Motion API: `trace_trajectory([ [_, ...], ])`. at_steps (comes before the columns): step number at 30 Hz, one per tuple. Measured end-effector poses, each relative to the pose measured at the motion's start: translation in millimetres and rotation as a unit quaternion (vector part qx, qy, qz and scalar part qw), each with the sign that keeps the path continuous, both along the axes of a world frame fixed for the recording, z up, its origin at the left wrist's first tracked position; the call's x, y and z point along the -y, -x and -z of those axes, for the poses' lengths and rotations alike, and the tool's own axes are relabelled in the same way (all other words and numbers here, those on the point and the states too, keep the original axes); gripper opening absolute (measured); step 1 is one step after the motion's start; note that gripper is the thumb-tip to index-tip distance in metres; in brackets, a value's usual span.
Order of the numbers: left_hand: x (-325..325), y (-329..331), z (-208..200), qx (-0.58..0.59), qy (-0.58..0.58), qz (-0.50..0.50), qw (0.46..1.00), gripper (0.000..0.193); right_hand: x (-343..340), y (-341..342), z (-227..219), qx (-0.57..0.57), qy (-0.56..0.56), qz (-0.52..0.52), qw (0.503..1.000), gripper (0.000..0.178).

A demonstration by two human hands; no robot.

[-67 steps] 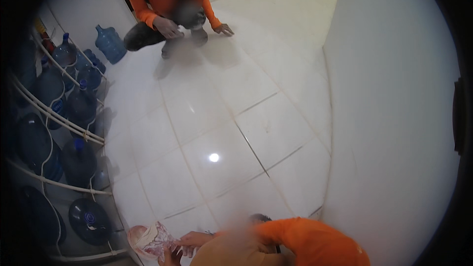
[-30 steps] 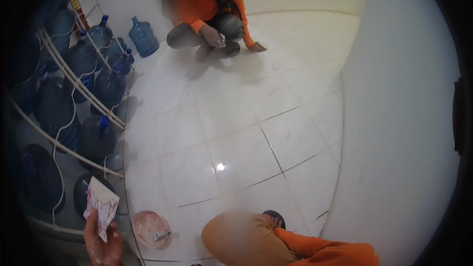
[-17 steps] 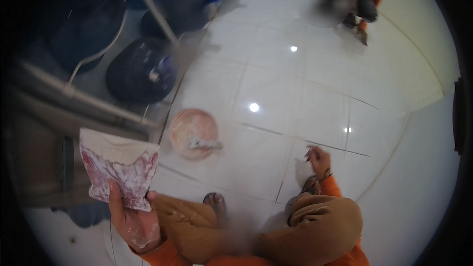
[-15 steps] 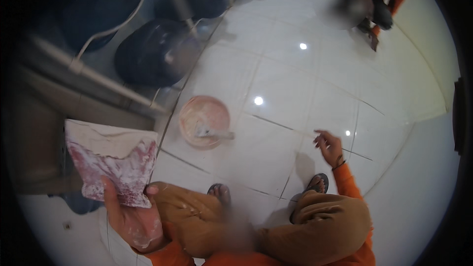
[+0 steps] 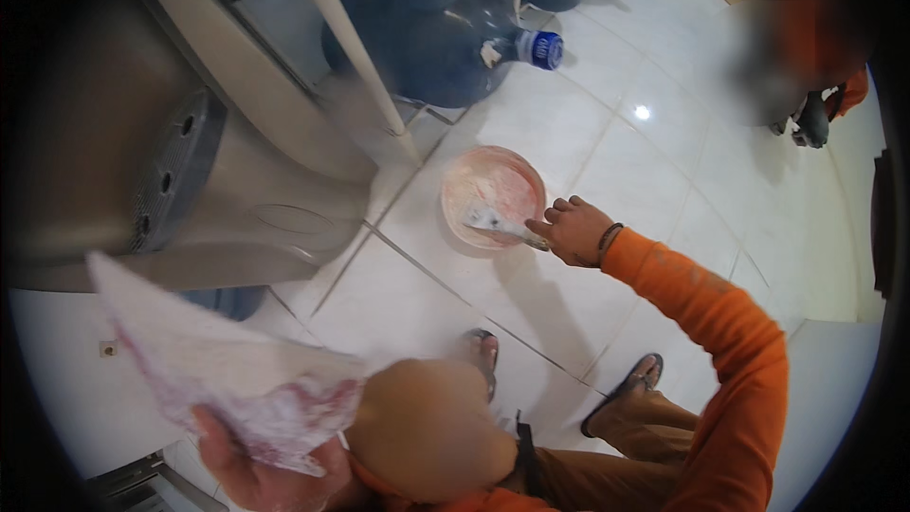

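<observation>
My left hand (image 5: pixel 237 474) is closed on the lower edge of a flat, four-sided board (image 5: pixel 256 370), reddish and smeared with thick white paste. The board is tilted, and its underside and some of my fingers are hidden. On the tiles stands a round pink bowl (image 5: pixel 453 180) coated inside with pale paste. A putty knife (image 5: pixel 498 221) leans in it, its blade in the bowl and its handle over the near right rim. My right hand (image 5: pixel 578 231) is at that handle, fingers stretched and apart, the index fingertip at or against it; no grip shows.
Large blue water bottles (image 5: pixel 427 33) lie on a pale rack (image 5: pixel 351 38) at the back left. A grey-brown water dispenser (image 5: pixel 256 171) stands at the left. Another person in orange (image 5: pixel 806 33) is at the back right. White tiles (image 5: pixel 417 299) cover the floor.
My right hand has moved left and forward to the putty knife's handle. The board in my left hand has dropped lower and turned. The head view has shifted left, showing more of the dispenser.
</observation>
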State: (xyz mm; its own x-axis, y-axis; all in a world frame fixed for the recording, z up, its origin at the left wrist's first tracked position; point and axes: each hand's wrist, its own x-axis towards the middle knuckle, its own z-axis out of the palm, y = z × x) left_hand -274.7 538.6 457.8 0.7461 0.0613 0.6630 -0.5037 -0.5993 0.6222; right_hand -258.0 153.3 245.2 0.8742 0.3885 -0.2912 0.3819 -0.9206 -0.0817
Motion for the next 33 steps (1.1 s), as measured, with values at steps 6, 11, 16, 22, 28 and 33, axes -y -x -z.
trace_trajectory([
  [6,19.0,-31.1,30.5,-0.247,0.428,0.159,0.854,0.051,-27.6,-26.8,78.2,-0.023,-0.062,0.187,0.980,0.051],
  [11,33.3,-65.8,101.3,-0.412,0.420,0.186,0.787,0.055,-47.6,-10.7,82.1,0.090,-0.101,0.286,0.949,0.049],
  [16,70.0,-96.8,173.9,-0.423,0.444,0.238,0.753,0.056,-58.1,25.6,19.1,0.146,-0.410,0.335,0.836,0.038],
  [22,86.2,-102.0,187.9,-0.393,0.401,0.274,0.780,0.064,-88.8,75.5,-37.7,0.150,-0.400,0.315,0.848,0.040],
  [28,99.6,-92.0,166.9,-0.420,0.368,0.315,0.768,0.065,-105.4,83.3,-47.9,0.173,-0.395,0.339,0.836,0.043],
  [33,115.5,-80.1,161.7,-0.408,0.278,0.338,0.801,0.062,-93.8,78.4,-37.7,0.175,-0.413,0.329,0.831,0.044],
])
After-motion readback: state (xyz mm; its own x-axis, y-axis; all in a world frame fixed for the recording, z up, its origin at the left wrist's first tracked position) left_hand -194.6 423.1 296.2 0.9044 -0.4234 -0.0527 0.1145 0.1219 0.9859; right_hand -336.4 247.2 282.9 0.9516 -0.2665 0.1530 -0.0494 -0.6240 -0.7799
